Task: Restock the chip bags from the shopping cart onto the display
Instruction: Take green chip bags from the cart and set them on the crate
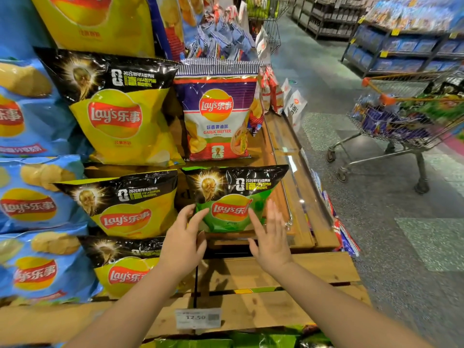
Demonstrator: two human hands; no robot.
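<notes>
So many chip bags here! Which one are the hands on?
The green bag on the wooden display. It is the only green-fronted one standing there; its neighbours are yellow, blue or purple. Left hand and right hand flank it.

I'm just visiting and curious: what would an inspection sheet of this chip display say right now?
Surface: wooden display shelf, bare planks at the front.
Job's things: green chip bag upright on the shelf; shopping cart in the aisle, holding more bags.
Clutter: price tag on the shelf edge.
Grippers: left hand and right hand open beside the green bag; contact unclear.
Cables: nothing seen.
Surroundings: yellow chip bags, blue chip bags, garlic butter bag, store shelves.
</notes>
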